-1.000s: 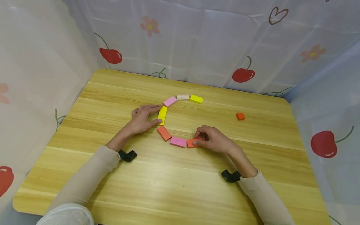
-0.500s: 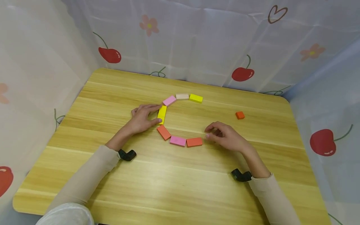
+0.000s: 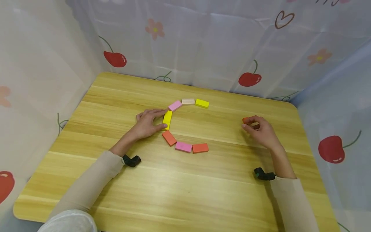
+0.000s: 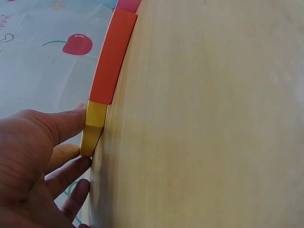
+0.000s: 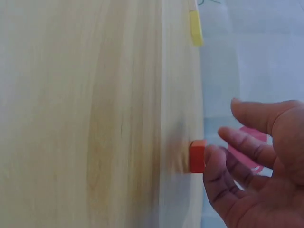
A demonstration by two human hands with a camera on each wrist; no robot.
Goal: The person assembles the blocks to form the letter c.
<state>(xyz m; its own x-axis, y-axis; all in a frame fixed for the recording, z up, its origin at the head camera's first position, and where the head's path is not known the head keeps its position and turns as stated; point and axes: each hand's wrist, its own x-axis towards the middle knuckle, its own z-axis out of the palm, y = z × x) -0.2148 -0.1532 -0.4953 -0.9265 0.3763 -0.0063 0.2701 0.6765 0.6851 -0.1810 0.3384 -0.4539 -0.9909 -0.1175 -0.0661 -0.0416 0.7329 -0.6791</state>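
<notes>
A curved row of flat wooden blocks lies on the table. In the head view my left hand [image 3: 147,123] rests at its left side, thumb and index fingertip touching opposite ends of a yellow block [image 3: 167,120]. The left wrist view shows my thumb [image 4: 71,124] against that block, with the fingers loosely extended. At the right, my right hand [image 3: 261,130] reaches a small orange block [image 5: 197,156], partly hidden in the head view. In the right wrist view an index fingertip is at the block, while the thumb [image 5: 256,114] stays apart from it.
Below the held-at yellow block run an orange block [image 3: 169,138], a pink block [image 3: 183,147] and another orange block [image 3: 200,148]. Above it are a pink block [image 3: 175,105], a plain wood block [image 3: 188,101] and a yellow block [image 3: 202,103]. Printed curtains [image 3: 203,48] surround the table [image 3: 179,193].
My right hand has left the orange block at the row's lower end and moved right and away to the small orange block. My left hand has stayed at the yellow block.
</notes>
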